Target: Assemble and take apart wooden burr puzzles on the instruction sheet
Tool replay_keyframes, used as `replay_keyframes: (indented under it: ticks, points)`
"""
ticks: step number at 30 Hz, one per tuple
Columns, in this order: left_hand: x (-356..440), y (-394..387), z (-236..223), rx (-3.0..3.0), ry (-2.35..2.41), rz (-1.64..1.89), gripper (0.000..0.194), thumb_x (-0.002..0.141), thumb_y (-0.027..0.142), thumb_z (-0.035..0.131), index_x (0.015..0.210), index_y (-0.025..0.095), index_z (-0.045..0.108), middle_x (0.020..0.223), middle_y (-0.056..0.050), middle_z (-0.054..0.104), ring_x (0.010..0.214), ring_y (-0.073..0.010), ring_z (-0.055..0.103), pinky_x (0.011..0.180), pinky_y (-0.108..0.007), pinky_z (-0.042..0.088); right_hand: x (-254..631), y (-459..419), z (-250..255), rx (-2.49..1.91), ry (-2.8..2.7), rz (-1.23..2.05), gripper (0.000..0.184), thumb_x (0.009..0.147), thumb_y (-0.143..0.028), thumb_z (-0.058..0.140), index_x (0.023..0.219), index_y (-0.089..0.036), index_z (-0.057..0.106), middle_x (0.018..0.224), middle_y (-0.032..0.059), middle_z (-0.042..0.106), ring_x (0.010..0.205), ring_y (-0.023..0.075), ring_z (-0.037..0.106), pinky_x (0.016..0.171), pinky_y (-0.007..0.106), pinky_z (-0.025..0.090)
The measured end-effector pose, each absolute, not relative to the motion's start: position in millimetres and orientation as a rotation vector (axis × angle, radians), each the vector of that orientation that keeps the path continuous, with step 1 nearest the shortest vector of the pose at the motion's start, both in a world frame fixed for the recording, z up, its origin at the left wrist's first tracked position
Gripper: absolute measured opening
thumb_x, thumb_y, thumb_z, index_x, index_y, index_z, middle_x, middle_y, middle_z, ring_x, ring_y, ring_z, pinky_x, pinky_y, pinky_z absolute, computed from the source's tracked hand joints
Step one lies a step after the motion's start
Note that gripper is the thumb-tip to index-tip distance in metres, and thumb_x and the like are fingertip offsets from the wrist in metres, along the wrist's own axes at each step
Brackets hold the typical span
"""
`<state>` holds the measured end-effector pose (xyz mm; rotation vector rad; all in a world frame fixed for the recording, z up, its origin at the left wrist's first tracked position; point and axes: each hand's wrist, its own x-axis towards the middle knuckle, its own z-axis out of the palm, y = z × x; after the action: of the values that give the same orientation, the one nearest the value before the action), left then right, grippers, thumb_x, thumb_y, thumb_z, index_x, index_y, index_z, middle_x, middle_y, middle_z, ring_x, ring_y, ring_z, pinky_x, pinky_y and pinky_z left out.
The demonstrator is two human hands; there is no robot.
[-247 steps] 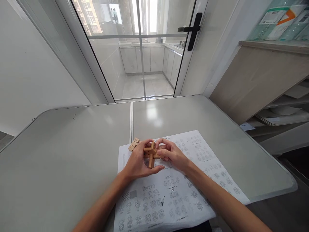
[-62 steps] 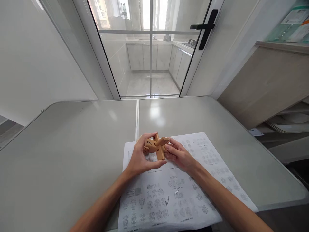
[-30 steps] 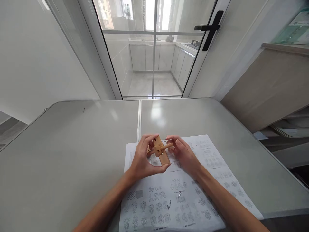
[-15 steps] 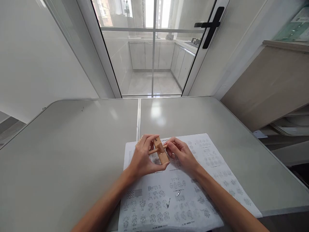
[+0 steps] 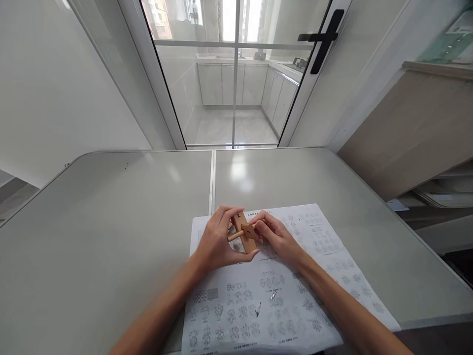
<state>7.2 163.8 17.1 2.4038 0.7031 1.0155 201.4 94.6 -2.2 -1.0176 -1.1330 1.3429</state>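
Note:
A small wooden puzzle (image 5: 244,232) of crossed notched sticks is held just above a printed sheet (image 5: 281,291). One stick bears the number 2 on its upper face. My left hand (image 5: 216,241) pinches the puzzle from the left, thumb below and fingers on top. My right hand (image 5: 275,235) grips it from the right with curled fingers. Both hands are closed on the puzzle. More wooden pieces behind my left hand are mostly hidden.
The sheet, covered with small diagrams, lies on a grey table (image 5: 111,222) with a seam down its middle. A glass door (image 5: 236,74) with a black handle stands beyond the far edge. Wooden shelving (image 5: 417,123) with papers is at the right.
Over eight seconds the puzzle has been turned in my hands and lowered a little. In the last half second my right fingers closed further onto the crossing stick.

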Motion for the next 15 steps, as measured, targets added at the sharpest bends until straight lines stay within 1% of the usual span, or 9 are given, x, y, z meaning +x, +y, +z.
replay_keyframes:
  ticks: [5, 9, 12, 13, 15]
  points:
    - [5.9, 162.1, 15.7, 2.469, 0.717, 0.99, 0.084, 0.069, 0.043, 0.087, 0.139, 0.022, 0.048, 0.113, -0.01, 0.06, 0.096, -0.0263, 0.064, 0.082, -0.041, 0.058, 202.1, 94.3, -2.2, -1.066, -1.143, 1.333, 0.038, 0.101, -0.06, 0.06, 0.098, -0.022, 0.065, 0.075, -0.0012, 0.05, 0.07, 0.0163, 0.045, 0.067, 0.031, 0.037]
    - [5.7, 161.8, 15.6, 2.551, 0.721, 1.04, 0.081, 0.071, 0.043, 0.085, 0.139, 0.02, 0.048, 0.11, -0.01, 0.06, 0.094, -0.0265, 0.064, 0.082, -0.042, 0.058, 203.0, 93.7, -5.1, -1.052, -1.135, 1.34, 0.036, 0.101, -0.059, 0.061, 0.101, -0.023, 0.064, 0.076, -0.0008, 0.052, 0.07, 0.0163, 0.046, 0.067, 0.031, 0.038]
    - [6.2, 162.2, 15.1, 2.627, 0.72, 1.096, 0.076, 0.076, 0.041, 0.081, 0.14, 0.021, 0.047, 0.109, -0.01, 0.063, 0.095, -0.027, 0.065, 0.084, -0.042, 0.057, 201.8, 93.6, -7.3, -1.072, -1.14, 1.316, 0.034, 0.102, -0.058, 0.059, 0.103, -0.024, 0.063, 0.077, -0.0003, 0.053, 0.071, 0.0174, 0.048, 0.068, 0.032, 0.041]
    - [6.5, 162.4, 14.7, 2.649, 0.727, 1.11, 0.075, 0.077, 0.04, 0.08, 0.141, 0.021, 0.047, 0.11, -0.011, 0.063, 0.097, -0.0276, 0.066, 0.085, -0.042, 0.057, 201.1, 93.8, -8.2, -1.088, -1.153, 1.298, 0.033, 0.103, -0.058, 0.058, 0.104, -0.025, 0.063, 0.08, 0.0008, 0.054, 0.074, 0.0182, 0.05, 0.069, 0.033, 0.043]
    - [6.9, 162.8, 13.8, 2.69, 0.745, 1.124, 0.074, 0.08, 0.038, 0.078, 0.143, 0.022, 0.045, 0.113, -0.012, 0.065, 0.1, -0.0288, 0.067, 0.088, -0.044, 0.056, 199.5, 94.5, -10.7, -1.115, -1.196, 1.212, 0.03, 0.103, -0.056, 0.058, 0.11, -0.026, 0.061, 0.094, 0.0041, 0.058, 0.081, 0.0198, 0.053, 0.074, 0.035, 0.047]
